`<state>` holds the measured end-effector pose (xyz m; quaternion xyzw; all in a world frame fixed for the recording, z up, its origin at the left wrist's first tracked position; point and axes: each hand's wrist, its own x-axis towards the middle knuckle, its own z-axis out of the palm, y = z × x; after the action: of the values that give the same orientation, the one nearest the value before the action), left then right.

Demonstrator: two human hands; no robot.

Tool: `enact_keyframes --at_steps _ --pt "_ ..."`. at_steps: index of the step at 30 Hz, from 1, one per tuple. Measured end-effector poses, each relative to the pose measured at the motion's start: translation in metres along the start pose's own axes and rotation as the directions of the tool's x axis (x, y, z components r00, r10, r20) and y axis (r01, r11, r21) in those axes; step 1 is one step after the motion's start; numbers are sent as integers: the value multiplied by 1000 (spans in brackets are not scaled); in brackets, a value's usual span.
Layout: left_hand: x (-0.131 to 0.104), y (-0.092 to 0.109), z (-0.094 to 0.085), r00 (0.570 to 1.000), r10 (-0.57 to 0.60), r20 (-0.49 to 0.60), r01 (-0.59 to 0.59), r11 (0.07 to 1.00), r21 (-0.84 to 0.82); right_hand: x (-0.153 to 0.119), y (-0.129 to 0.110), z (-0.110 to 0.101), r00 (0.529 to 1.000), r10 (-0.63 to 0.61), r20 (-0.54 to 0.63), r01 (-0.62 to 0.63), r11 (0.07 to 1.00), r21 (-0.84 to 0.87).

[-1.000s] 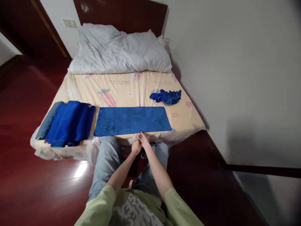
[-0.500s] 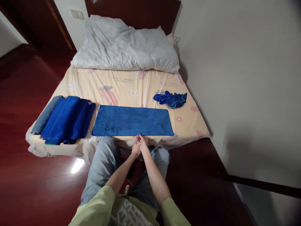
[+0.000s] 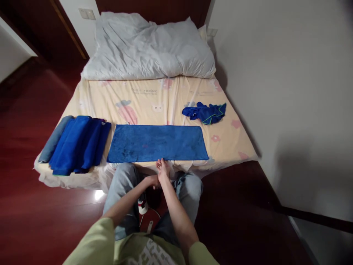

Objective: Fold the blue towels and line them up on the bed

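Note:
A blue towel (image 3: 160, 143) lies flat near the bed's front edge, its long side towards me. My right hand (image 3: 163, 168) is just in front of that edge, turned palm up with its fingers stretched out and nothing visible in it. Against its wrist rests my left hand (image 3: 152, 181), bent inward; its fingers are mostly hidden behind the right wrist. To the left lie several folded blue towels (image 3: 73, 143), overlapping side by side, with a grey-blue rolled towel (image 3: 56, 139) beside them. A crumpled blue cloth (image 3: 205, 112) with green edging lies at the right.
The bed (image 3: 228, 141) has a pale yellow printed sheet. A large white quilt (image 3: 149, 49) is heaped at the headboard (image 3: 154, 9). A grey wall (image 3: 289, 92) stands on the right. A white and red object (image 3: 142, 207) and a cord are on the floor between my legs.
My hands were together at the fingers; now my left hand has slid back to my right wrist, and my right palm has turned up. The view has shifted slightly. The towels have not moved.

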<state>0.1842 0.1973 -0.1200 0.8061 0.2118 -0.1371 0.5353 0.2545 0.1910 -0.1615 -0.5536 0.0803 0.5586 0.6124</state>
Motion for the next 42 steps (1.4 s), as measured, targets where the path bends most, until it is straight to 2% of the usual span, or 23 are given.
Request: enact_keyframes --at_steps 2,3,5,6,7,8,9,10,11,12,13,17,22,26,29,32,37,42 --pt "-13 -8 -28 985 -57 163 63 998 -30 0 -3 -3 1000 21 7 -21 1000 15" --pt "-17 -11 -50 969 -85 233 101 993 -60 0 -4 -4 1000 26 12 -26 999 20" --pt "-16 -16 -105 956 -133 260 172 976 -132 0 -5 -7 999 33 21 -33 999 38" --pt "-10 -17 -135 977 -171 126 188 972 -143 0 -5 -7 999 38 25 -39 998 47" --pt "-1 -18 -165 974 -206 -97 194 973 -125 1 -5 -8 999 46 29 -48 997 53" --pt "10 -20 -193 919 -211 -332 198 977 -74 1 -5 -8 998 58 35 -60 997 54" --pt "23 -22 -219 846 -213 -489 243 970 -3 1 -6 -9 997 72 40 -74 996 47" --pt "37 -25 -240 772 -203 -602 301 951 66 2 -6 -10 995 88 44 -90 995 33" --pt "51 -29 -257 727 -183 -661 343 932 119 3 -6 -13 994 101 49 -102 995 17" --pt "65 -35 -270 707 -173 -686 376 913 158 3 -6 -15 992 113 54 -113 994 0" --pt "78 -41 -279 710 -186 -679 414 890 189 4 -6 -19 991 122 63 -121 993 -14" --pt "116 -68 -290 762 -256 -595 492 827 273 6 -6 -33 981 149 120 -145 988 -43" --pt "134 -80 -294 755 -341 -560 538 810 232 10 -5 -32 983 161 89 -156 986 -56" --pt "133 -78 -299 713 -389 -583 585 789 189 8 -1 -26 989 120 90 -117 992 -37" --pt "128 -77 -305 673 -370 -640 574 807 138 2 4 -26 995 63 80 -62 998 -12" --pt "123 -77 -308 638 -334 -694 548 830 104 -4 7 -27 997 59 57 -61 998 26" --pt "117 -77 -303 619 -293 -729 489 870 66 -6 5 -22 997 39 68 -43 997 58" --pt "106 -67 -300 616 -222 -756 410 910 67 -16 1 -20 995 -48 89 46 999 30"
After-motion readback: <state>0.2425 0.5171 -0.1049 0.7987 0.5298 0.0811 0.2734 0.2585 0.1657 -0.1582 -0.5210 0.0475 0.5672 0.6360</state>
